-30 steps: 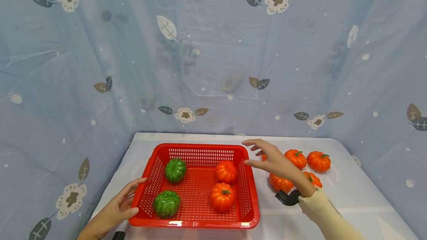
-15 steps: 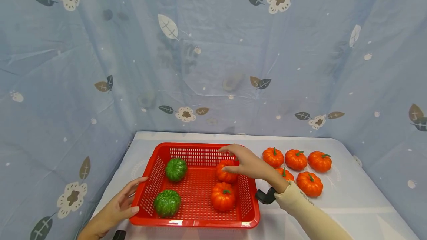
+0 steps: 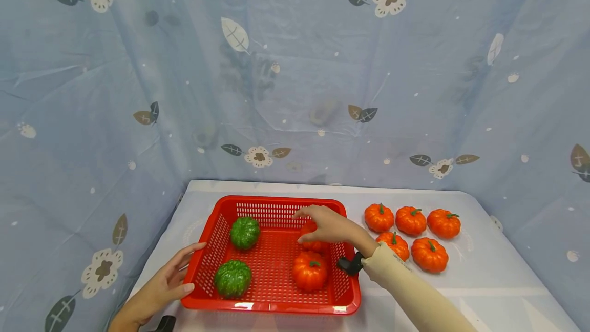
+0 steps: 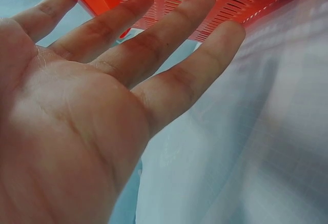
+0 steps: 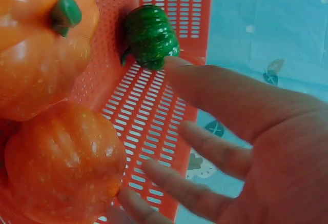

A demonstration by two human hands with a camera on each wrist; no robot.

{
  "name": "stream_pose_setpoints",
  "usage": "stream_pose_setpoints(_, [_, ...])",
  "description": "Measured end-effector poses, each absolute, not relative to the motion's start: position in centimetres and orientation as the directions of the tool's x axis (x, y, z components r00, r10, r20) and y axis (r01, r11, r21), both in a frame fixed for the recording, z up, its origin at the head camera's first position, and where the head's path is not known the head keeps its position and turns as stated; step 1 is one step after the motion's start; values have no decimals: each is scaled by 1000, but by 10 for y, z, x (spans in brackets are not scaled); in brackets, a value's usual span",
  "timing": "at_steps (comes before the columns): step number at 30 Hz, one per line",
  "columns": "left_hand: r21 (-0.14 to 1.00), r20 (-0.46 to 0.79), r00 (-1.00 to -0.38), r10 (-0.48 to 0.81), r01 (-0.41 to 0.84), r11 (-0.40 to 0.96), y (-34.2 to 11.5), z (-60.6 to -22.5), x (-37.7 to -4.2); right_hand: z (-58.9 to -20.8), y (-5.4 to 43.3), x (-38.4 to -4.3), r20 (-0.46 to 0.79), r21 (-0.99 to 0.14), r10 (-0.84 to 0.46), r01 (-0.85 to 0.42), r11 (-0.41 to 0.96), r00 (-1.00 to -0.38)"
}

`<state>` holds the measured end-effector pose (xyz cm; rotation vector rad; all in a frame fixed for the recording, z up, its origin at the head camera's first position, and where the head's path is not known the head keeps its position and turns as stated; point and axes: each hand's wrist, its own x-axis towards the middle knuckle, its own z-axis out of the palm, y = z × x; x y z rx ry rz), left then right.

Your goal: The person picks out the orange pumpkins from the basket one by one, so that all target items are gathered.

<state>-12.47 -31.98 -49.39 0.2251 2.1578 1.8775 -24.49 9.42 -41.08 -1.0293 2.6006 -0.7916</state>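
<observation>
My right hand (image 3: 329, 225) hovers over the back right of a red plastic basket (image 3: 272, 307), fingers spread and loosely bent, holding nothing. It partly covers the rear orange pumpkin (image 3: 316, 247); in the right wrist view the fingertips reach close beside that pumpkin (image 5: 64, 162). A second orange pumpkin (image 3: 310, 271) sits in front of it. On the basket's left side lie two green pumpkins, one at the back (image 3: 245, 232) and one at the front (image 3: 232, 278). My left hand (image 3: 166, 282) rests at the basket's left wall with its fingers extended, as the left wrist view also shows.
Several orange pumpkins (image 3: 429, 255) stand in two rows on the white table (image 3: 488, 265), right of the basket. A blue floral curtain (image 3: 295, 76) hangs behind the table and along both sides.
My right hand has moved left, from beside the basket's right rim to over the rear orange pumpkin inside. The left hand and the basket stay in place.
</observation>
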Motion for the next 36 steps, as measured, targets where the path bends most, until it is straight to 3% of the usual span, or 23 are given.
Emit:
stream_pose_setpoints(10, [990,-92,-948,304,-55,127,-321,-495,-124,-424,89,-252,-147,-383,-626,-540,750,-766])
stream_pose_setpoints(16, [989,-110,-949,296,-77,123,-319,-496,-125,-428,82,-246,-150,-310,-556,-495,811,-817])
stream_pose_setpoints(22, [989,-112,-949,294,-79,123,-319,-498,-125,-430,81,-244,-160,-352,-539,-463,814,-827])
stream_pose_setpoints(31, [989,-125,-946,301,-93,118,-320,-496,-125,-431,80,-251,-88,-498,-629,-513,699,-772])
stream_pose_setpoints(36, [989,-115,-946,303,-82,120,-320,-495,-125,-433,77,-252,-58,-519,-631,-517,681,-773])
